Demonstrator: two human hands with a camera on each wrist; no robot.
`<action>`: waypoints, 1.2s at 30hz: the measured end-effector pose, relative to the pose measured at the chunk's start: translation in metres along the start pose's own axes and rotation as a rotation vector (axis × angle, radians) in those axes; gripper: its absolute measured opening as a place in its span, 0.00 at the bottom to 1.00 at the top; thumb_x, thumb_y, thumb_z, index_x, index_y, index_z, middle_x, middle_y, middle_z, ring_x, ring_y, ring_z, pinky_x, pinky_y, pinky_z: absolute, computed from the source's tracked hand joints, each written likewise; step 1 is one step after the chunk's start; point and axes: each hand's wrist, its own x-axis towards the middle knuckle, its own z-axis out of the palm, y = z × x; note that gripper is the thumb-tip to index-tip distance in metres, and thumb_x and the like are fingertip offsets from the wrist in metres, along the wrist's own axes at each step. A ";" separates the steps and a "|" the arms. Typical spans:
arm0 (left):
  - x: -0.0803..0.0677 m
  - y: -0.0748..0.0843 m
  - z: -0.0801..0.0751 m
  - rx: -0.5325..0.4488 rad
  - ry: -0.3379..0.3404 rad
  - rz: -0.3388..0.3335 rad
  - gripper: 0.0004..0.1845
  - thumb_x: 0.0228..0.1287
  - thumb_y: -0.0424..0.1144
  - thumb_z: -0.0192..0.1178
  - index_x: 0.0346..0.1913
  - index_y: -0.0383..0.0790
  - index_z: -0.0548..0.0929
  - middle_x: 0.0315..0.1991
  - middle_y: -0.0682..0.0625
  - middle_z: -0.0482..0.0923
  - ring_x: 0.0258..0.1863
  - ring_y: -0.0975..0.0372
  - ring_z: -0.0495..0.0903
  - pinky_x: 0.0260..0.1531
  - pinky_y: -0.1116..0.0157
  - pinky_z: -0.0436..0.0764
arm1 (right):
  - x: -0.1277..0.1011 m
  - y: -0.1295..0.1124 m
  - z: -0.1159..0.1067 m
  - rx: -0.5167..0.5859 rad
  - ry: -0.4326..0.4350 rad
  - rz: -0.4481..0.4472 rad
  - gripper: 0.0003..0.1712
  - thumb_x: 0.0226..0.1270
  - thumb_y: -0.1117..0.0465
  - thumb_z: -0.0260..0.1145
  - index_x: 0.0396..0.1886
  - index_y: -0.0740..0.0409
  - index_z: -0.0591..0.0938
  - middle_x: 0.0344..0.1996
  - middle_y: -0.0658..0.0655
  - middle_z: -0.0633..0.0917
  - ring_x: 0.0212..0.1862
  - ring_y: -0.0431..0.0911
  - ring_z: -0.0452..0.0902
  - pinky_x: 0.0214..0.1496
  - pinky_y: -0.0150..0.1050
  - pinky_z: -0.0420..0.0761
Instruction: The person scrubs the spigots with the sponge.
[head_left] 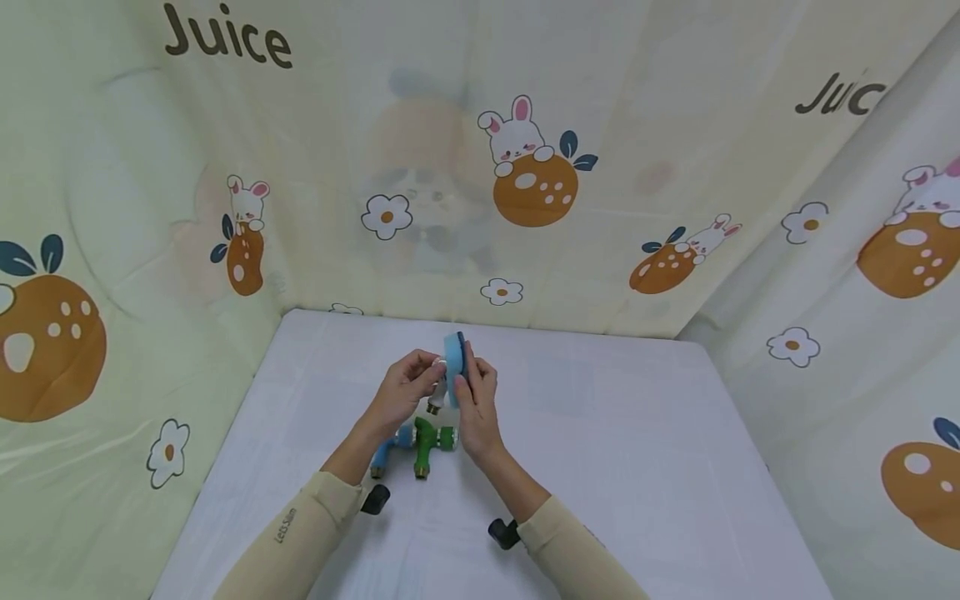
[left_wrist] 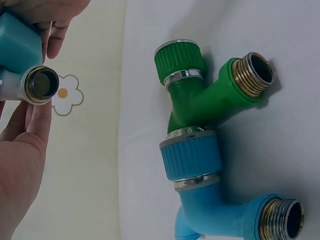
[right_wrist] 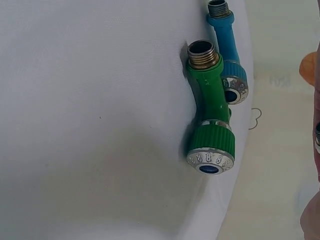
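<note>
Presently both hands hold one faucet above the desk (head_left: 637, 433): the left hand (head_left: 401, 396) pinches its white body, fingers (left_wrist: 35, 117) clamped at the brass-ringed spout (left_wrist: 41, 82), while the right hand (head_left: 476, 408) grips the blue handle (head_left: 454, 357), fingers curled round it. Thread engagement cannot be confirmed from these views. Risk: a loose pinch could let the faucet drop onto the green faucet (left_wrist: 200, 92) and blue faucet (left_wrist: 205, 185) lying touching directly beneath. Printed curtains (head_left: 525, 167) enclose the desk on three sides.
</note>
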 end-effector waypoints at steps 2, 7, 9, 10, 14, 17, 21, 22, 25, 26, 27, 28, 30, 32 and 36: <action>0.000 0.000 -0.001 -0.012 0.001 -0.005 0.18 0.78 0.50 0.60 0.55 0.39 0.80 0.49 0.44 0.84 0.58 0.43 0.80 0.59 0.49 0.82 | 0.000 0.000 0.001 -0.019 0.008 -0.016 0.32 0.88 0.52 0.44 0.85 0.38 0.52 0.69 0.59 0.58 0.66 0.50 0.57 0.65 0.48 0.64; -0.001 0.002 -0.002 -0.031 -0.033 -0.001 0.19 0.79 0.52 0.58 0.54 0.39 0.80 0.48 0.51 0.84 0.57 0.52 0.82 0.63 0.43 0.79 | 0.001 -0.001 0.001 -0.120 0.047 -0.065 0.32 0.87 0.52 0.45 0.85 0.42 0.55 0.68 0.60 0.59 0.65 0.52 0.54 0.62 0.49 0.64; -0.002 0.004 -0.001 -0.040 -0.048 0.005 0.18 0.80 0.52 0.57 0.54 0.39 0.79 0.49 0.51 0.84 0.55 0.56 0.83 0.64 0.43 0.79 | 0.001 0.000 0.001 -0.165 0.059 -0.078 0.32 0.87 0.51 0.45 0.85 0.42 0.55 0.67 0.61 0.59 0.66 0.53 0.53 0.63 0.51 0.62; -0.002 0.004 -0.001 -0.040 -0.052 0.006 0.18 0.80 0.52 0.56 0.53 0.40 0.79 0.49 0.52 0.84 0.54 0.58 0.83 0.64 0.44 0.79 | 0.001 0.000 0.000 -0.182 0.063 -0.082 0.32 0.87 0.51 0.45 0.85 0.42 0.55 0.67 0.61 0.59 0.67 0.53 0.53 0.63 0.52 0.61; -0.003 0.007 0.000 -0.058 -0.071 0.009 0.16 0.81 0.51 0.54 0.52 0.41 0.79 0.48 0.53 0.83 0.52 0.61 0.83 0.62 0.48 0.81 | 0.000 0.000 -0.001 -0.231 0.077 -0.085 0.32 0.86 0.49 0.45 0.84 0.39 0.56 0.67 0.61 0.59 0.67 0.55 0.52 0.64 0.54 0.60; -0.004 0.008 0.000 -0.069 -0.078 0.007 0.16 0.82 0.50 0.54 0.53 0.40 0.78 0.47 0.54 0.82 0.52 0.60 0.83 0.62 0.49 0.81 | 0.000 -0.001 -0.002 -0.250 0.080 -0.087 0.31 0.86 0.48 0.45 0.84 0.39 0.58 0.67 0.62 0.59 0.67 0.55 0.53 0.64 0.54 0.60; -0.005 0.011 -0.001 -0.087 -0.077 -0.004 0.18 0.82 0.50 0.53 0.54 0.37 0.77 0.47 0.53 0.81 0.52 0.60 0.82 0.62 0.50 0.81 | 0.002 -0.001 -0.001 -0.264 0.080 -0.081 0.31 0.86 0.48 0.45 0.84 0.39 0.58 0.67 0.62 0.59 0.66 0.56 0.53 0.62 0.53 0.60; -0.005 0.012 -0.002 -0.093 -0.075 -0.010 0.18 0.82 0.50 0.53 0.55 0.36 0.77 0.47 0.53 0.81 0.52 0.60 0.82 0.62 0.50 0.81 | 0.002 0.000 -0.001 -0.269 0.081 -0.078 0.31 0.86 0.48 0.45 0.84 0.39 0.59 0.67 0.62 0.59 0.66 0.56 0.53 0.62 0.53 0.60; -0.006 0.013 -0.003 -0.100 -0.060 -0.035 0.20 0.81 0.50 0.54 0.61 0.38 0.76 0.48 0.53 0.83 0.53 0.59 0.82 0.63 0.51 0.81 | 0.003 0.001 0.000 -0.294 0.088 -0.073 0.31 0.85 0.47 0.45 0.84 0.39 0.59 0.67 0.62 0.59 0.65 0.57 0.54 0.61 0.54 0.61; -0.007 0.014 -0.003 -0.101 -0.054 -0.043 0.21 0.81 0.50 0.55 0.64 0.39 0.75 0.49 0.53 0.84 0.53 0.59 0.82 0.64 0.50 0.80 | 0.003 0.000 0.000 -0.307 0.090 -0.075 0.31 0.85 0.47 0.46 0.83 0.38 0.60 0.67 0.62 0.59 0.65 0.57 0.54 0.60 0.54 0.61; -0.007 0.014 -0.003 -0.103 -0.049 -0.052 0.22 0.81 0.50 0.55 0.67 0.41 0.73 0.49 0.53 0.85 0.53 0.59 0.83 0.64 0.51 0.80 | 0.003 0.000 -0.001 -0.323 0.091 -0.079 0.31 0.85 0.47 0.46 0.83 0.38 0.60 0.67 0.62 0.60 0.65 0.57 0.55 0.60 0.54 0.61; -0.007 0.014 -0.004 -0.106 -0.048 -0.055 0.24 0.80 0.50 0.56 0.70 0.43 0.71 0.49 0.53 0.85 0.53 0.59 0.83 0.63 0.51 0.80 | 0.003 0.000 -0.001 -0.338 0.091 -0.087 0.31 0.85 0.47 0.46 0.83 0.39 0.60 0.67 0.63 0.60 0.65 0.57 0.55 0.60 0.54 0.60; -0.007 0.015 -0.004 -0.116 -0.047 -0.061 0.26 0.80 0.49 0.56 0.74 0.46 0.68 0.48 0.53 0.86 0.53 0.60 0.83 0.62 0.53 0.80 | 0.004 -0.001 -0.002 -0.372 0.089 -0.110 0.31 0.85 0.47 0.47 0.83 0.39 0.61 0.67 0.64 0.60 0.64 0.58 0.56 0.60 0.54 0.60; -0.007 0.014 -0.005 -0.119 -0.053 -0.058 0.28 0.80 0.48 0.56 0.76 0.46 0.66 0.47 0.54 0.86 0.52 0.61 0.84 0.60 0.55 0.81 | 0.004 0.000 -0.004 -0.405 0.088 -0.139 0.30 0.84 0.48 0.48 0.82 0.38 0.63 0.67 0.65 0.61 0.62 0.58 0.57 0.58 0.53 0.58; -0.007 0.012 -0.006 -0.106 -0.076 -0.054 0.30 0.80 0.48 0.57 0.78 0.45 0.64 0.49 0.53 0.85 0.51 0.63 0.84 0.57 0.58 0.82 | 0.006 0.003 -0.010 -0.473 0.100 -0.196 0.29 0.83 0.48 0.49 0.80 0.39 0.67 0.66 0.67 0.63 0.57 0.58 0.59 0.54 0.51 0.58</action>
